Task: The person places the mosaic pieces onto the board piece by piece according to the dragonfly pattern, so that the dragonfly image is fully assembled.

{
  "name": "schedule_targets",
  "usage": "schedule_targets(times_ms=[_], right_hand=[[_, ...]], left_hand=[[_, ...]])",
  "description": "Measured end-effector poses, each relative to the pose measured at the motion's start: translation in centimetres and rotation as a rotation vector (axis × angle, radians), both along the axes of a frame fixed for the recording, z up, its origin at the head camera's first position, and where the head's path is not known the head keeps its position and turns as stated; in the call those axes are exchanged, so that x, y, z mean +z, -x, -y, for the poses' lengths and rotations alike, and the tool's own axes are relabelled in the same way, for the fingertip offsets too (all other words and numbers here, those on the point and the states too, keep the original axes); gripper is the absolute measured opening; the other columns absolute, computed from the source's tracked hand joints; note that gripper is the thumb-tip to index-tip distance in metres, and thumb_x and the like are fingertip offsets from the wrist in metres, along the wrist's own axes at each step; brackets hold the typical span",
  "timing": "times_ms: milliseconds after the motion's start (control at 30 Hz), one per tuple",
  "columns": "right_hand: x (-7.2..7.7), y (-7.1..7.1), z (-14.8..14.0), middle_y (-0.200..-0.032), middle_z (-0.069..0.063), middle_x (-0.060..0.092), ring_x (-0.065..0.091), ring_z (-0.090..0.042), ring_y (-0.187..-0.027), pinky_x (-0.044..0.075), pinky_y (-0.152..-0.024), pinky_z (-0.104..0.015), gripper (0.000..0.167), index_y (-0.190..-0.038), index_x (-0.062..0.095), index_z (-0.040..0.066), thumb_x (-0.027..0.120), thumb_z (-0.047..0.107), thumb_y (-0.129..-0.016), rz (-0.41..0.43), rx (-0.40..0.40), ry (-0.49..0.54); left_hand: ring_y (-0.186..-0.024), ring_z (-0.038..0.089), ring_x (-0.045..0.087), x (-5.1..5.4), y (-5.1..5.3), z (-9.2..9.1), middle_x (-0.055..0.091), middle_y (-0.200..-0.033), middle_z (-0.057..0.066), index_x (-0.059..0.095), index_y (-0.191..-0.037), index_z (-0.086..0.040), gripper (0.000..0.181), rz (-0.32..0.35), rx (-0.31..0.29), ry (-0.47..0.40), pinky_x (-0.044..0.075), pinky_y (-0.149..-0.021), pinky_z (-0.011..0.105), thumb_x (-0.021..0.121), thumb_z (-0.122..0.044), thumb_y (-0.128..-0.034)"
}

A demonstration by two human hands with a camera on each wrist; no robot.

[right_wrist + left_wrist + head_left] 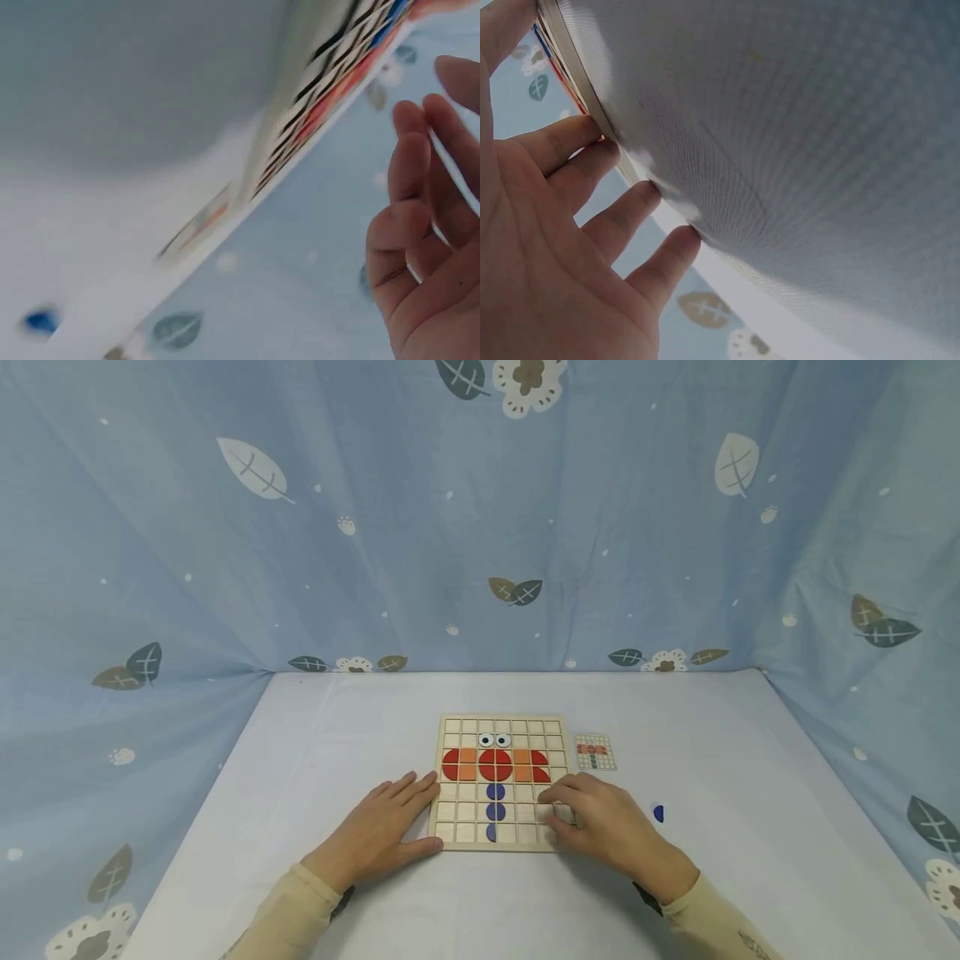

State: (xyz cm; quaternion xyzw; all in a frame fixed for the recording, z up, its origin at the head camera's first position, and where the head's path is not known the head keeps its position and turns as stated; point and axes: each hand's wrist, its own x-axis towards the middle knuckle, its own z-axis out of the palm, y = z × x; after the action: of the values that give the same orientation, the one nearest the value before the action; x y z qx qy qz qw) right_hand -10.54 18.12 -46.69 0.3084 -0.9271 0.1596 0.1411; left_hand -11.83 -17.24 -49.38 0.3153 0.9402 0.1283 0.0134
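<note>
A wooden grid board (468, 846) lies on the table. Red curved pieces (495, 765), orange squares (522, 765) and two eye discs (494, 740) sit in its cells. Below them, a column of blue half-circle pieces (496, 792) runs down; its lowest row shows just a left half. My left hand (378, 831) rests with fairly straight fingers along the board's left edge. Over the board's lower right cells hovers my right hand (603, 822), fingers loosely bent and thumb apart; in the right wrist view nothing shows between them.
A small pattern card (596, 752) lies right of the board, picturing a similar figure. One loose blue half-circle (658, 813) is on the white tablecloth (360, 727), to the right of my right hand. Blue patterned curtains (420, 527) enclose the back and sides.
</note>
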Motion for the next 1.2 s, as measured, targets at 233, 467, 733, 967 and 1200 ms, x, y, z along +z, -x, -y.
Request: schedule_targets(times_ms=[233,467,733,967,1200], right_hand=[[-0.3,-0.5,-5.7,-0.116,0.005,0.068,0.067,-0.011,-0.095,0.059,-0.073,-0.031,0.042,-0.117,0.072,0.022,0.089,0.021,-0.078,-0.062,-0.029,0.019],[-0.9,-1.1,-10.4,-0.123,0.006,0.065,0.066,-0.012,-0.096,0.059,-0.075,-0.032,0.060,-0.128,0.068,0.021,0.091,0.017,-0.073,-0.070,-0.016,0.012],[-1.7,-1.4,-13.5,-0.122,0.004,0.067,0.066,-0.016,-0.100,0.059,-0.077,-0.039,0.058,-0.123,0.070,0.020,0.091,0.008,-0.071,-0.014,-0.111,-0.046],[-2.1,-1.2,-14.1,-0.111,0.006,0.069,0.066,-0.015,-0.097,0.058,-0.075,-0.039,0.041,-0.110,0.075,0.022,0.089,0.009,-0.074,0.035,-0.153,-0.086],[-2.1,-1.1,-13.9,-0.102,0.012,0.069,0.060,-0.005,-0.079,0.054,-0.064,-0.028,0.031,-0.104,0.076,0.024,0.087,0.012,-0.078,0.112,-0.208,-0.091]], left_hand=[[-0.146,0.037,0.036,-0.2,0.0,0.2,0.038,-0.161,0.006,0.045,-0.154,-0.008,0.080,0.007,0.002,0.000,0.033,-0.115,0.056,0.059,-0.061,-0.0952],[-0.146,0.037,0.036,-0.3,-0.1,0.4,0.038,-0.161,0.007,0.045,-0.154,-0.008,0.080,0.016,0.004,-0.007,0.032,-0.116,0.056,0.059,-0.061,-0.0953],[-0.146,0.036,0.036,-0.5,-0.1,0.3,0.038,-0.161,0.006,0.044,-0.154,-0.008,0.081,0.011,0.005,-0.009,0.032,-0.116,0.055,0.057,-0.063,-0.0954],[-0.146,0.036,0.037,-0.4,0.0,0.2,0.038,-0.161,0.006,0.045,-0.153,-0.008,0.080,-0.001,0.000,-0.006,0.033,-0.115,0.056,0.058,-0.062,-0.0954],[-0.146,0.036,0.036,-0.3,0.0,0.2,0.039,-0.161,0.006,0.045,-0.153,-0.008,0.080,0.006,0.003,-0.006,0.033,-0.115,0.055,0.059,-0.062,-0.0952]])
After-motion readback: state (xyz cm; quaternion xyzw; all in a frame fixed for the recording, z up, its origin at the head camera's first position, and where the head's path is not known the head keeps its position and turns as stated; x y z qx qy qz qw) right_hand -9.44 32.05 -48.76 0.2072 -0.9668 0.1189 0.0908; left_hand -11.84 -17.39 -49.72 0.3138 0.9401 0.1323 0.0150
